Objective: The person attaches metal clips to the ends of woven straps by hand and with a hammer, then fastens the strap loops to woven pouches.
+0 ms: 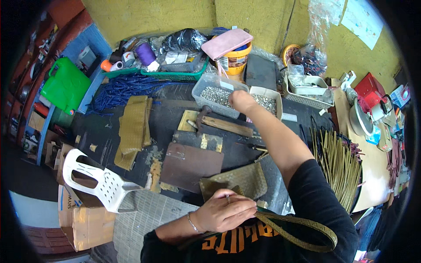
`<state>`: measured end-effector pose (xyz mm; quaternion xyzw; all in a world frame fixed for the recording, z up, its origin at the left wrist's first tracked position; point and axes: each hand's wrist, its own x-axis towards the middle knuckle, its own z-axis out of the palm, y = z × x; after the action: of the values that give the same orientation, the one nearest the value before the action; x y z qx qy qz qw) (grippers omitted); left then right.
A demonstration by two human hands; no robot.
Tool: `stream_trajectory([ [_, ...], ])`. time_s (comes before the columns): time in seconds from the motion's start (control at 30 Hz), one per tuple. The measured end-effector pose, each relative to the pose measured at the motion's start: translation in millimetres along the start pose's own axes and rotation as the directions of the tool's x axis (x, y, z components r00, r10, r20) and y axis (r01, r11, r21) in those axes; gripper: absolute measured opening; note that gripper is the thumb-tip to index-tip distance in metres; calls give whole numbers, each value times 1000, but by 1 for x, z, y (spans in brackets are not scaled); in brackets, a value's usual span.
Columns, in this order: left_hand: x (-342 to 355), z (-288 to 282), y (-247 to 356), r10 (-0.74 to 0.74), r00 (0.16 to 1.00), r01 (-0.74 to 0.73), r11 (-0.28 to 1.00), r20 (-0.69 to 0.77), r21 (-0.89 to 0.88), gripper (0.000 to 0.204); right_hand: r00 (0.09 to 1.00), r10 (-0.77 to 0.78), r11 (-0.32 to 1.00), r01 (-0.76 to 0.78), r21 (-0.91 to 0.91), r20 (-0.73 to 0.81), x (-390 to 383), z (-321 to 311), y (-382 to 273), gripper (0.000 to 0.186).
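Note:
My left hand (224, 211), with a ring and a bracelet, is closed around the end of an olive patterned strap (322, 245) close to my body; the strap loops out to the right. Just beyond it lies an olive woven piece (245, 180). My right hand (242, 101) reaches far forward, over the near right edge of a clear plastic bin (205, 98) of small metal pieces. Its fingers look pinched together, and whatever they hold is hidden. A white bin (280, 111) of similar pieces stands beside it, partly behind my right forearm.
On the dark table lie a hammer (228, 125), a brown board (191, 166) and folded olive material (133, 127). Blue strips (118, 90) sit at the back left, olive strips (335, 162) at the right. A white plastic chair (103, 182) stands left.

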<state>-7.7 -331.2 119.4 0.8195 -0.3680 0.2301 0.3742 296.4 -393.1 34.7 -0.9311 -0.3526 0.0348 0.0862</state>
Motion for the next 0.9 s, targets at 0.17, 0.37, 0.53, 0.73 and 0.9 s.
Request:
stream_trajectory([
  [0.17,-17,-3,-18,-71,997,71,997,-30,16,20,976,111,994,-109,-20,186,31,19,-5,22],
  [0.37,-12,1,-33,-25,1000,25,1000,18,-16,19,930,124,991,-99,-89,346,38,22,-10,28],
  [0.53,-5,0,-34,-34,999,35,998,17,-49,18,939,119,991,-91,-101,322,34,14,-14,28],
  [0.73,-10,1,-28,-29,998,31,999,63,-30,21,991,82,992,-71,-105,102,40,30,-1,20],
  [0.9,0,1,-18,31,997,-27,998,67,-54,19,961,86,896,42,443,-264,1,-2,8,14],
])
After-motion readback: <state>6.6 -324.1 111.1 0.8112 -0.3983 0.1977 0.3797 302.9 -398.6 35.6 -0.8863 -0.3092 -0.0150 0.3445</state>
